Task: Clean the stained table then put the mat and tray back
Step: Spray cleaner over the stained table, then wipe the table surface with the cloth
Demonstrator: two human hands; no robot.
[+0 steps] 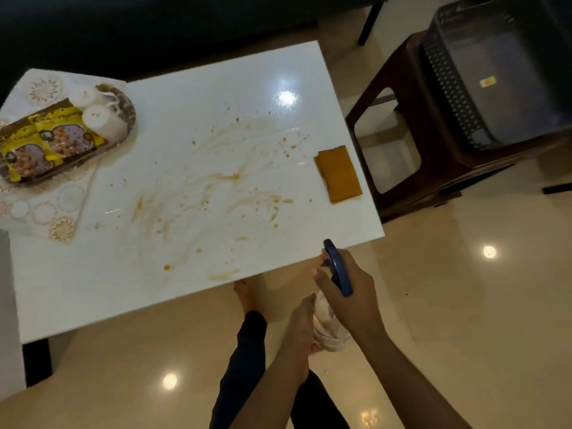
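1. Head view: right hand (pixel 349 286) curled round the blue trigger head (pixel 338 267) of a spray bottle (pixel 328 329), grip closed on it, just off the table's (pixel 185 305) near edge at 5 o'clock.
2. Left hand (pixel 301 329) wraps the bottle's clear body from the 9 o'clock side; fingers curled on it, tips hidden behind the bottle.
3. Brown stains (pixel 216 181) smeared and spotted across the table's mid area.
4. Folded orange cloth (pixel 339 173) lies at 3 o'clock, touching the right edge.
5. Mat (pixel 46 212) w/ round patterns at 9 o'clock, overhanging the left edge; tray (pixel 123 97) sits on it holding two white cups (pixel 96 113) and yellow snack packets (pixel 46 137). Packet print unreadable.
6. Bottle contents hard to make out.
7. Beyond the right edge: brown stool (pixel 433 168) carrying a dark basket (pixel 495 72), partly cut off at top right. Open floor (pixel 464 305) at 4–6 o'clock; foot (pixel 244 292) pokes out under the near edge.
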